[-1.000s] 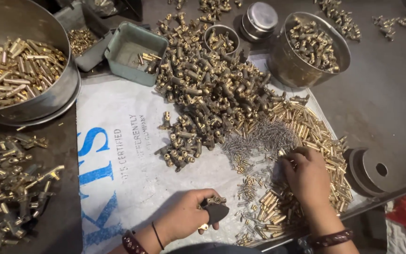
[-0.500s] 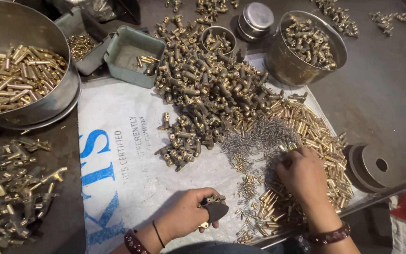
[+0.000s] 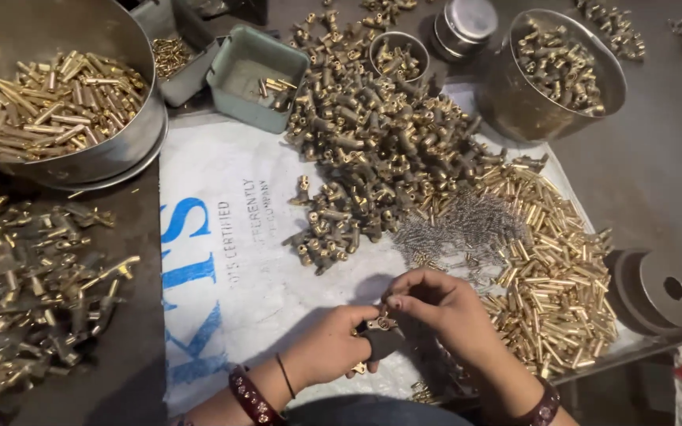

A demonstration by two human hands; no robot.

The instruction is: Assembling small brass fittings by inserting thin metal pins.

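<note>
The right hand [image 3: 444,304] has left the brass pins and now meets the left hand [image 3: 333,343], both pinched on a small brass fitting [image 3: 380,325] at lower centre, over the white sack with blue lettering [image 3: 222,260].

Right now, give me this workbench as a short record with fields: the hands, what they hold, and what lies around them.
left hand: grips a small dark holder, bracelet on the wrist
right hand: fingertips pinch a small brass part at the top of the holder
work surface: white printed sack spread on a dark table
middle: heap of brass fittings
right of hands: brass pins, with thin wire springs beside them
upper left: large metal bowl of brass tubes
upper right: metal bucket of fittings
back: green tray, nearly bare
</note>
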